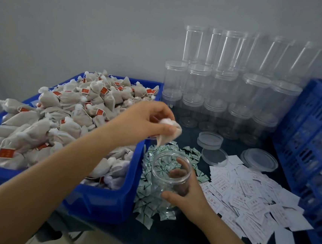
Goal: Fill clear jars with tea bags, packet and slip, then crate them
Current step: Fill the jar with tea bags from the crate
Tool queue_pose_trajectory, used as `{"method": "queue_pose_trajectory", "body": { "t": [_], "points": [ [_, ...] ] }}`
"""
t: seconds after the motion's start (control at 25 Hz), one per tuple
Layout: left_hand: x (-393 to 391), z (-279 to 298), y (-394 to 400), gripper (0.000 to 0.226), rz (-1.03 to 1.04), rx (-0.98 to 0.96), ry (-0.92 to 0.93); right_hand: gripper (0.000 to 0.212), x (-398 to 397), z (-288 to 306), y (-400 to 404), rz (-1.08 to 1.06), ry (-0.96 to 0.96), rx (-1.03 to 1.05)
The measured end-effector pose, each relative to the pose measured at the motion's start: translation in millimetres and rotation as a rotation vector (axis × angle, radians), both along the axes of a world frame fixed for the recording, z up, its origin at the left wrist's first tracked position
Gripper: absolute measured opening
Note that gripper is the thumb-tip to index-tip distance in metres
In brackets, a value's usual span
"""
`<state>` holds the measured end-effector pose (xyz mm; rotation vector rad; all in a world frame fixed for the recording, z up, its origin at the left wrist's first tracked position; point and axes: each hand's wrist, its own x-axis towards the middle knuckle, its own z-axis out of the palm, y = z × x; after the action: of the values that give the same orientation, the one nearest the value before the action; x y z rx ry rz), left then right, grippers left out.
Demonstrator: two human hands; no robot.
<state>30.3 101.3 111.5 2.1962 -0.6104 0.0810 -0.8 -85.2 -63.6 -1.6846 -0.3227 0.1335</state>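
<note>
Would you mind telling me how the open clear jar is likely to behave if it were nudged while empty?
The open jar looks thin-walled, clear and empty, so it is probably light and would slide easily. It stands tall on loose packets, so it may tip. The right hand wrapped around it suggests it needs steadying while the left hand brings a tea bag.

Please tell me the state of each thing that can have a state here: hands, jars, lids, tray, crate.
Left hand: grip pinches a tea bag, held above the jar.
Right hand: grips the open jar.
Open jar: upright, lid off, looks empty.
Stacked jars: lidded, empty.
Loose lids: lying flat on the table.
Blue tray: heaped with tea bags.
Blue crate: contents unclear.
</note>
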Motion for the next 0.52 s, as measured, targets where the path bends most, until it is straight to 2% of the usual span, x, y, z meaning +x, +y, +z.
{"method": "queue_pose_trajectory", "body": {
  "t": [0.12, 0.32, 0.52],
  "points": [
    [-8, -22, -13, 0.015, -0.055, 0.119, 0.057, 0.085, 1, 2, 1, 0.015, 0.004, 0.039],
    [-8, -38, -21, 0.015, -0.08, 0.348, -0.005, 0.088, 2, 0, 2, 0.042, -0.014, 0.105],
    [-9, -42, -29, 0.017, -0.103, 0.431, -0.016, 0.088, 4, -2, 2, 0.045, -0.013, 0.114]
  ]
}}
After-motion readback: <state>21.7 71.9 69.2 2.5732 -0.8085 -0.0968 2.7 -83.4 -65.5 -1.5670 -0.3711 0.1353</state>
